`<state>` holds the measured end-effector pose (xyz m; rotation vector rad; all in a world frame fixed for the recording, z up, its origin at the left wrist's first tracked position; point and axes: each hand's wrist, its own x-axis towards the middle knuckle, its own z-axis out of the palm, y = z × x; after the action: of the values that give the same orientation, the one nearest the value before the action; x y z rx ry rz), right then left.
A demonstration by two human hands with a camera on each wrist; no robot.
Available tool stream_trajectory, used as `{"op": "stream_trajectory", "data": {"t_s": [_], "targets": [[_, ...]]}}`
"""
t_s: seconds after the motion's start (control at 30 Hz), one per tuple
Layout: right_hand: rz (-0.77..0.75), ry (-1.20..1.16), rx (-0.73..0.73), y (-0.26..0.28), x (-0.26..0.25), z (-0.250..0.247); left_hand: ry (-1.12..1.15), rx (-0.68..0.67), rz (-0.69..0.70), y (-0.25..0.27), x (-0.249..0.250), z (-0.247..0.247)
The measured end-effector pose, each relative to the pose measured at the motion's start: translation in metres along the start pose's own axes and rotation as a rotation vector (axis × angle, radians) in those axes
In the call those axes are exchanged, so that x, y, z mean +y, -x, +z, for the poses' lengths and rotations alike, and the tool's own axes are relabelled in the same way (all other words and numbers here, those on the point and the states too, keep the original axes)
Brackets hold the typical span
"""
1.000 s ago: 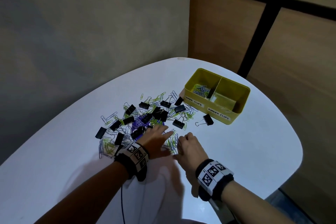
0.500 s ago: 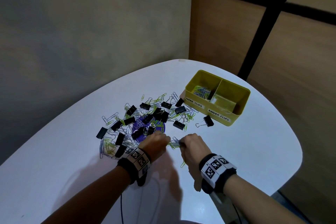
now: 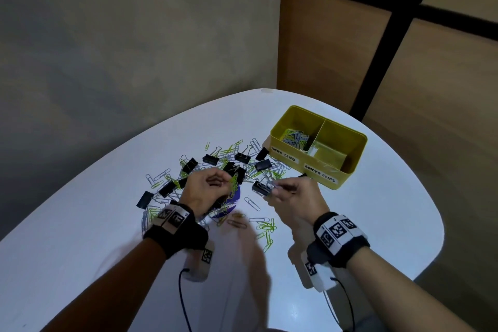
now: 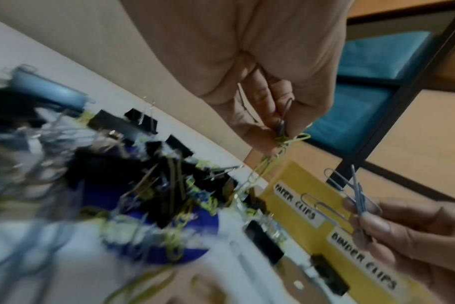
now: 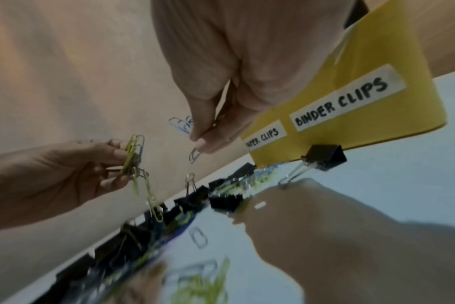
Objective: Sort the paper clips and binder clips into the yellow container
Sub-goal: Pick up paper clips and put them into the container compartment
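The yellow container (image 3: 320, 176) stands at the table's right, with labels reading paper clips and binder clips (image 5: 340, 98). Its left compartment holds several paper clips (image 3: 295, 137). A mixed pile of black binder clips and paper clips (image 3: 229, 163) lies left of it, over a blue disc (image 3: 234, 201). My left hand (image 3: 229, 182), raised above the pile, pinches a bunch of yellow-green paper clips (image 4: 283, 131), some dangling in a chain (image 5: 151, 197). My right hand (image 3: 276, 187), in front of the container, pinches a few blue-grey paper clips (image 4: 358, 197).
Loose paper clips (image 3: 265, 226) lie on the white table (image 3: 377, 224) in front of my hands. One binder clip (image 5: 325, 156) sits against the container's front wall. A wall stands behind the table, with wooden panels and a black post (image 3: 382, 43) at the right.
Both hands were down on the pile a second ago. They closed on paper clips, then lifted off the table and drew apart, the right one towards the container.
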<state>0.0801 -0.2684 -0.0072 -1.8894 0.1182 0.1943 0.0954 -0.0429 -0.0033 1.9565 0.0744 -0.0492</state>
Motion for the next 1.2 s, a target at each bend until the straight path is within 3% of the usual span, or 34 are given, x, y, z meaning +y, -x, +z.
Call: {"op": "stream_trajectory", "data": {"t_s": [0.17, 0.37, 0.53, 0.63, 0.73, 1.0, 1.1, 1.2], "targets": [[-0.037, -0.138, 0.002, -0.025, -0.023, -0.031, 0.152, 0.002, 0.074, -0.022, 0.051, 0.001], [-0.169, -0.152, 0.174, -0.07, -0.055, -0.068, 0.324, -0.066, 0.141, -0.073, 0.12, 0.032], [-0.194, 0.055, 0.313, -0.109, -0.051, -0.083, 0.174, -0.12, 0.14, -0.119, 0.139, 0.075], [-0.139, 0.388, 0.17, -0.12, -0.042, -0.082, -0.1, -0.137, 0.134, -0.142, 0.124, 0.094], [-0.102, 0.528, 0.065, -0.124, -0.036, -0.08, -0.435, -0.289, 0.165, -0.146, 0.11, 0.102], [-0.287, 0.429, -0.028, -0.08, -0.045, -0.066, -0.236, -0.253, 0.17, -0.111, 0.087, 0.073], [-0.323, 0.442, -0.221, -0.056, -0.046, -0.049, -0.344, -0.386, 0.21, -0.078, 0.066, 0.053], [-0.256, 0.727, -0.458, -0.037, -0.026, -0.024, -0.692, -0.6, 0.316, -0.048, 0.029, 0.034]]}}
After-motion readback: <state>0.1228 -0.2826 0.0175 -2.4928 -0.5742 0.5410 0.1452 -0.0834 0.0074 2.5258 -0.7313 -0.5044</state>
